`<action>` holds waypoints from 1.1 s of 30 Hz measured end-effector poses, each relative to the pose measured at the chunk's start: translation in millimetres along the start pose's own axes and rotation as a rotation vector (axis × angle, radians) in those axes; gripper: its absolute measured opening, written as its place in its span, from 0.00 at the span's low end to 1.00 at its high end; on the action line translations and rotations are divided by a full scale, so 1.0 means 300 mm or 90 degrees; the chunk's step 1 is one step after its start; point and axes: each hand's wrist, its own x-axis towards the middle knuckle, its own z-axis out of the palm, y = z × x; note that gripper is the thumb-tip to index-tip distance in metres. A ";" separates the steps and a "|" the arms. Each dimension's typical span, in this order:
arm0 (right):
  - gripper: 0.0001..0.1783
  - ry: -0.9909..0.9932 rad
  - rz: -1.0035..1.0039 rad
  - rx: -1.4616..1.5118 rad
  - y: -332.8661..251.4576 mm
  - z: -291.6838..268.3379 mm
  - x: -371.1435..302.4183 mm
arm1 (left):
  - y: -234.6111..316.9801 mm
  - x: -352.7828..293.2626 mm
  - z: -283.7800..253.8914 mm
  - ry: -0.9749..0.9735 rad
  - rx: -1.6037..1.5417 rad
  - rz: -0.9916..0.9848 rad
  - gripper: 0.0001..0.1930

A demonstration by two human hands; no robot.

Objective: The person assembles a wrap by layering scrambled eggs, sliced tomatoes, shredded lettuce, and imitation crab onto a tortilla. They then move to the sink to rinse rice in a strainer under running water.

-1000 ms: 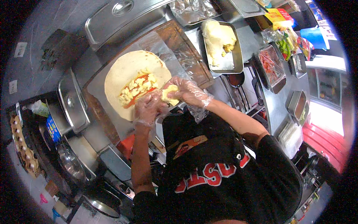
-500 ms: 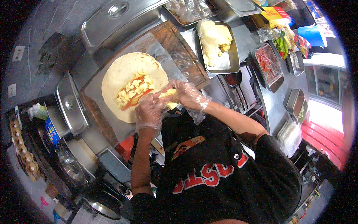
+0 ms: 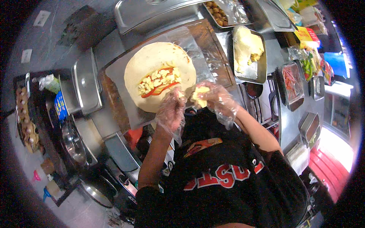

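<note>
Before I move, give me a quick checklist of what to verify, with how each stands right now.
1. Both hands gloved: ok, clear plastic gloves on each.
2. Right hand free: not ok, it holds a pale yellow lump.
3. Left hand clear of the flatbread: cannot tell; it overlaps the near edge in view.
4. Flatbread open: ok, unfolded on the sheet.
5. Filling on flatbread: ok, pale crumbles over red strips.

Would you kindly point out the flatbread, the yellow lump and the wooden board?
Flatbread (image 3: 157,55), head view: bare upper part.
Yellow lump (image 3: 200,95), head view: its visible middle.
Wooden board (image 3: 215,47), head view: bare wood near its right edge.
</note>
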 end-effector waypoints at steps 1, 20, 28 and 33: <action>0.17 -0.014 -0.048 0.042 0.017 -0.040 0.003 | 0.000 -0.004 0.014 -0.016 -0.020 0.013 0.15; 0.17 0.612 -0.390 -0.916 -0.166 -0.388 -0.113 | -0.030 -0.029 0.034 0.155 0.235 0.201 0.14; 0.22 0.082 -0.271 -0.448 -0.044 0.079 0.027 | -0.015 -0.016 0.102 0.131 0.323 0.229 0.13; 0.19 0.069 -0.189 -0.415 -0.051 0.119 0.075 | 0.042 0.013 0.065 0.178 0.524 0.233 0.11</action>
